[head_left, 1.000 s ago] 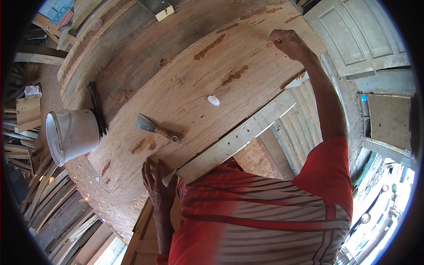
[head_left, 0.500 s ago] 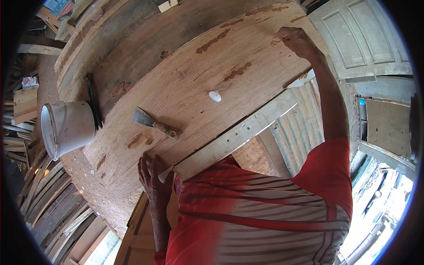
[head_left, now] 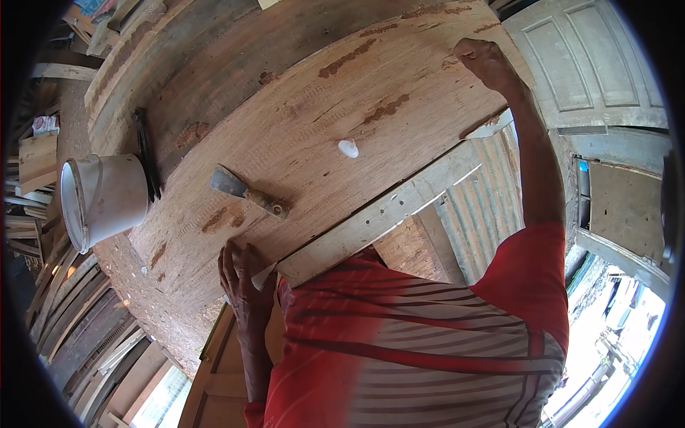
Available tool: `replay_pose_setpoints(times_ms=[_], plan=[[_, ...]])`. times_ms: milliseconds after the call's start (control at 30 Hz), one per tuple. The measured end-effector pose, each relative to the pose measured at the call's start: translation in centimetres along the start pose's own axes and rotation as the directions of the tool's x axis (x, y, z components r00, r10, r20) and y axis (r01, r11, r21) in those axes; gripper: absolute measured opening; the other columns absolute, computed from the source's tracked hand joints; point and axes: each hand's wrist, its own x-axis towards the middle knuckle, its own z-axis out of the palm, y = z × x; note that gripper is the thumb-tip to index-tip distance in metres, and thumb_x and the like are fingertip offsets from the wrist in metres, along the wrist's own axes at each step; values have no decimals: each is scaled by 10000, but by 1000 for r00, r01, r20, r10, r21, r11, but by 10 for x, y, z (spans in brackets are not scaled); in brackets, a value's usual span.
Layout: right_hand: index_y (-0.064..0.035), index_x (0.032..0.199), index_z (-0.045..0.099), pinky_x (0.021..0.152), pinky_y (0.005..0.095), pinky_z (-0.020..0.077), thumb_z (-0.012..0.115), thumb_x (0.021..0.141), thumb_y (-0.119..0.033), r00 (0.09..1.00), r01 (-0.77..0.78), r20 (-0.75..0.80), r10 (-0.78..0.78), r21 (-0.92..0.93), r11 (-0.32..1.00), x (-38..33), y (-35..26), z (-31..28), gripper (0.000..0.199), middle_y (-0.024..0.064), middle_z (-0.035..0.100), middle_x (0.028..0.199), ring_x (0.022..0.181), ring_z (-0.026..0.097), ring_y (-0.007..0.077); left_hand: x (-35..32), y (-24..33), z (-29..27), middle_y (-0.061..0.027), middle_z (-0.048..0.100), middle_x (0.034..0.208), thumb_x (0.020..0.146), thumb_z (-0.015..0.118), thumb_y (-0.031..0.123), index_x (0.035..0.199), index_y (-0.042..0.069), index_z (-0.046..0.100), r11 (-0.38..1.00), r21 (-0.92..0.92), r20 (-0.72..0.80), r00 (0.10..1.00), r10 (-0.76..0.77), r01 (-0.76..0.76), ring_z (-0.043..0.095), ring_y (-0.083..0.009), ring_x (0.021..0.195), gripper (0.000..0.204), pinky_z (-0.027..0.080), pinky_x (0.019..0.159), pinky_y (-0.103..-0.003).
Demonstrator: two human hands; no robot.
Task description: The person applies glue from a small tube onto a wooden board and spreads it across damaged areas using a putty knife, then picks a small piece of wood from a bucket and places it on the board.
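Above, right hand (head_left: 484, 60) fisted on plank (head_left: 342, 100)

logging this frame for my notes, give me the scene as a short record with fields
surface: large wooden panel with brown filler patches
left hand: left hand flat on the panel's near edge, holding nothing
right hand: right hand closed in a fist at the panel's far right edge; contents hidden
tool: putty knife lying loose on the panel
small item: white lump mid-panel
container: white bucket on its side, left
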Motion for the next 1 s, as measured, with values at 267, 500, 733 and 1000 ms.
replay_pose_setpoints(times_ms=[267,500,733,1000], plan=[[-31,1074,685,771,332,557,664,998,-93,996,-41,72,44,-41,998,0,-1,-3,101,124,740,997,885,724,223,-2,-4,3,-188,340,1631,785,859,186,1498,135,525,1000,8,-6,1000,-4,5,301,-435,1510,789,315,1206,-579],[-28,1095,693,779,303,535,675,994,-101,995,-84,67,77,110,990,-1,-4,-1,126,67,727,953,846,648,142,0,1,0,-188,342,1631,778,859,183,1497,134,527,1000,-1,-2,1000,-10,10,301,-434,1511,793,314,1204,-580],[-29,1084,705,821,290,520,695,980,-111,995,-101,12,100,219,970,-1,7,-8,133,27,726,951,877,625,106,-1,0,1,-186,333,1635,783,856,184,1503,145,524,1000,-8,1,1000,-16,16,297,-434,1513,794,312,1205,-581],[-34,1044,699,798,302,542,665,965,-108,992,-54,-102,76,202,978,4,12,-25,114,79,746,944,867,686,142,-1,2,1,-187,335,1633,775,862,176,1507,147,521,1000,-13,-1,1000,-20,20,291,-431,1519,809,312,1207,-578]])
